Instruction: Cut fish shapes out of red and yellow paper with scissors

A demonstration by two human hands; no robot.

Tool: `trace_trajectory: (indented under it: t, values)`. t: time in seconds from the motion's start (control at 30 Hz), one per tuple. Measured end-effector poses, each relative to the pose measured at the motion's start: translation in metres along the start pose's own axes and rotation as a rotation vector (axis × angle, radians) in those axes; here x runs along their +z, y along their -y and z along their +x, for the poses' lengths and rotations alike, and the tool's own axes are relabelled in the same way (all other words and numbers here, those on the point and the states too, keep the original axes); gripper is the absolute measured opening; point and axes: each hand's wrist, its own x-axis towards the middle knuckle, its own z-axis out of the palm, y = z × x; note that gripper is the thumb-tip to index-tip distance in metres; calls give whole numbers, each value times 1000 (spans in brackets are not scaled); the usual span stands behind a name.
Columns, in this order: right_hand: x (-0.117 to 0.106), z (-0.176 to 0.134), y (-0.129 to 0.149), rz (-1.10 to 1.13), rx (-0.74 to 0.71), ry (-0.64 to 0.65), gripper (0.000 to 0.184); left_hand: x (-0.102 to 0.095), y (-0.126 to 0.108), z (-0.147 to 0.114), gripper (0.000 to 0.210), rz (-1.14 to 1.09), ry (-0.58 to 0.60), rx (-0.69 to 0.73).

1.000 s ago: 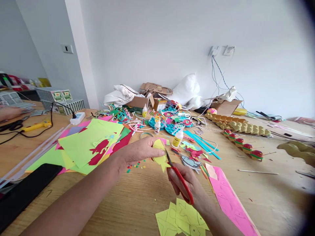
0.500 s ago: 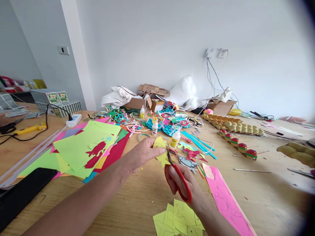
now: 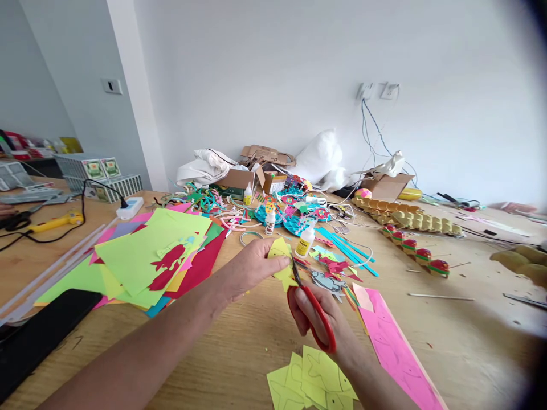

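Observation:
Between thumb and fingers, my left hand (image 3: 255,265) pinches a yellow paper fish (image 3: 281,250) with a drawn eye. My right hand (image 3: 318,313) grips red-handled scissors (image 3: 327,330), their dark blades lying along the fish's right edge near its tail. Below, close to the table's front, lie yellow paper pieces (image 3: 318,370) with fish outlines drawn on them. A pink paper strip (image 3: 393,341) with pencilled outlines is to the right of my right hand. Just beyond the scissors rest a grey paper fish (image 3: 327,281) and red paper cutouts (image 3: 335,265).
Coloured paper sheets (image 3: 137,253) spread out at left, beside a black phone-like slab (image 3: 47,319). Glue bottles (image 3: 305,242) stand upright past my hands. Behind are craft pieces (image 3: 294,213) and cardboard boxes (image 3: 237,181). Egg-carton strips (image 3: 427,222) lie at right.
The view has shifted very slightly. Both hands keep their holds, and the scissors and yellow fish stay nearly in the same place.

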Motion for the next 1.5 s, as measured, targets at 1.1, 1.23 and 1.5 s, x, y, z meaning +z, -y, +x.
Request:
trace_trajectory:
  t: [1.1,1.23,1.5]
  values:
    - [1,1,-1,28,18,-17,39,-3,-1,0,28,-102,46,-18]
    - [2,0,0,17,22,-12,39,-2,-2,-1,28,-107,30,-21]
    - [1,0,3,-3,15,9,40,-5,0,-1,13,0,22,22]
